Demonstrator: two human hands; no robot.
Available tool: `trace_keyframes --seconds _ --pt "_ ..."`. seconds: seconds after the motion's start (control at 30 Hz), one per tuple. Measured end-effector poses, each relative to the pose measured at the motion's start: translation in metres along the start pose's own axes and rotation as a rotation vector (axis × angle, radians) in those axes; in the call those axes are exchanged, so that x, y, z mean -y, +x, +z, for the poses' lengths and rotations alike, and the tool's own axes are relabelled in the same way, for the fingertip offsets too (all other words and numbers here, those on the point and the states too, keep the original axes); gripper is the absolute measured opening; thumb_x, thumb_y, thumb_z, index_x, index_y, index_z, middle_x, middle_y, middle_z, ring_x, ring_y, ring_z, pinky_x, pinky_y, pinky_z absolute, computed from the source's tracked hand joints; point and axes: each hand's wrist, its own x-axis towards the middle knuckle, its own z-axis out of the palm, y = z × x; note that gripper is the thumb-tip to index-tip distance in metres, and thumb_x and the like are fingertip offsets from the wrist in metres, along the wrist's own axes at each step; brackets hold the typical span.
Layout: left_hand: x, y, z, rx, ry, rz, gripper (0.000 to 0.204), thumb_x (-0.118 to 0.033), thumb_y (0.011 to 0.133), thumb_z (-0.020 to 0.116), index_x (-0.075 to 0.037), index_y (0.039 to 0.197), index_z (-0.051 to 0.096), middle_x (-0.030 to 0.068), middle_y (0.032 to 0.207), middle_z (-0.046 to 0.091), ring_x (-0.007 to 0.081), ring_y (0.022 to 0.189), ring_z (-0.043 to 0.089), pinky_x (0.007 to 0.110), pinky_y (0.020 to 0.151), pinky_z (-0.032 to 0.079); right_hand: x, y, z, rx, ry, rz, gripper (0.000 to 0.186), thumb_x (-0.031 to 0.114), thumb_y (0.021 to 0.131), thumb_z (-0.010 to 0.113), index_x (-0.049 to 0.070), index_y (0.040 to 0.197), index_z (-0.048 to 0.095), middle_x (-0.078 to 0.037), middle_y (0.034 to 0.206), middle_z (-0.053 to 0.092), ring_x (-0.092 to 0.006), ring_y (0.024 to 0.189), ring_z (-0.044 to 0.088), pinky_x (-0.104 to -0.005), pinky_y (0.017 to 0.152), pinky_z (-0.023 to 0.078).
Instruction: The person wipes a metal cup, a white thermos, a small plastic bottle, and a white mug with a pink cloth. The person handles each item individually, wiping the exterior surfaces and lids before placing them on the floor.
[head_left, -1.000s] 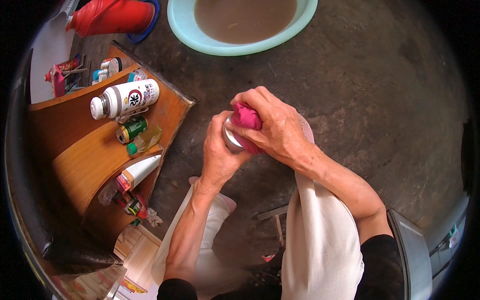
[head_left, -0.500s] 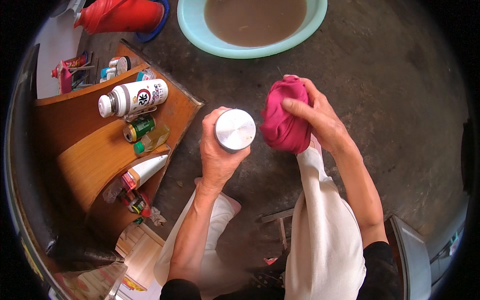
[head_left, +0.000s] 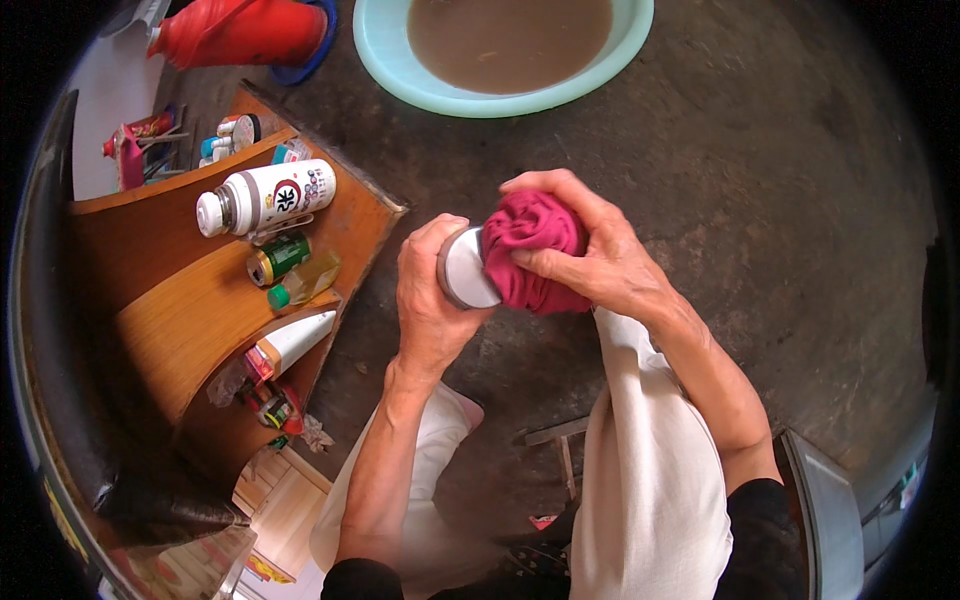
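My left hand (head_left: 432,290) is closed around a cylindrical container whose round, silver metal end (head_left: 464,270) faces up. The container's side is mostly hidden by my fingers, so I cannot tell whether it is a cup or a flask. A crumpled crimson cloth (head_left: 532,240) is bunched in my right hand (head_left: 610,255), thumb on top and fingers curled over its far side. The cloth touches the metal end and covers its right part. Both hands are side by side above the dark floor, between my knees.
A pale green basin (head_left: 375,60) of murky brown water stands ahead. On the left, a wooden shelf unit (head_left: 190,310) holds a white flask (head_left: 270,197), a green can (head_left: 280,257) and a green-capped bottle (head_left: 310,278). Beyond it is a red thermos jug (head_left: 240,35).
My right hand has moved left with the crimson cloth and brought it onto the container's metal end. My left hand has stayed nearly in place, still holding the container.
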Motion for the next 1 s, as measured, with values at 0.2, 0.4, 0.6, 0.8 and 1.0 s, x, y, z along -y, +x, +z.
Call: trace_keyframes --seconds 0.2,0.4,0.6,0.8,1.0 --pt "-0.010 0.004 -0.008 0.087 0.168 0.056 0.083 -0.003 0.054 0.088 -0.009 0.128 0.051 0.0123 0.124 0.059 0.0341 0.116 0.055 0.046 0.101 0.041 -0.005 0.006 -0.005 0.083 -0.131 0.131 0.059 0.029 0.079 0.082 0.007 0.127 0.056 -0.007 0.113 0.061 -0.0184 0.106 0.059 -0.0335 0.096 0.049" --pt "-0.011 0.011 -0.011 0.111 0.267 0.157 0.080 -0.003 0.056 0.085 -0.008 0.128 0.051 0.0125 0.123 0.058 0.0355 0.117 0.054 0.047 0.102 0.040 0.000 0.008 0.002 0.068 0.133 0.372 0.054 0.023 0.077 0.078 0.007 0.123 0.057 -0.007 0.107 0.062 -0.0159 0.101 0.059 -0.0313 0.092 0.050" --pt "-0.008 0.004 -0.005 0.058 0.299 0.164 0.078 -0.001 0.057 0.083 -0.007 0.128 0.051 0.0130 0.122 0.058 0.0354 0.116 0.055 0.047 0.102 0.040 -0.002 0.006 0.010 0.020 0.267 0.432 0.044 0.016 0.076 0.070 0.007 0.118 0.058 -0.005 0.102 0.060 -0.0122 0.094 0.057 -0.0292 0.087 0.050" --pt "-0.007 0.000 -0.001 0.068 0.215 0.083 0.078 -0.001 0.057 0.084 -0.007 0.128 0.051 0.0130 0.123 0.058 0.0357 0.117 0.054 0.047 0.101 0.040 -0.013 0.001 0.006 0.028 0.262 0.411 0.046 0.017 0.076 0.071 0.007 0.119 0.057 -0.005 0.102 0.060 -0.0126 0.093 0.057 -0.0289 0.087 0.050" --pt "-0.014 0.003 -0.002 0.130 0.291 0.137 0.074 -0.003 0.061 0.083 -0.007 0.127 0.051 0.0141 0.123 0.058 0.0337 0.117 0.056 0.044 0.102 0.041 -0.006 0.004 0.006 0.028 0.144 0.400 0.051 0.024 0.075 0.076 0.007 0.119 0.057 -0.006 0.104 0.061 -0.0154 0.096 0.058 -0.0315 0.089 0.050"
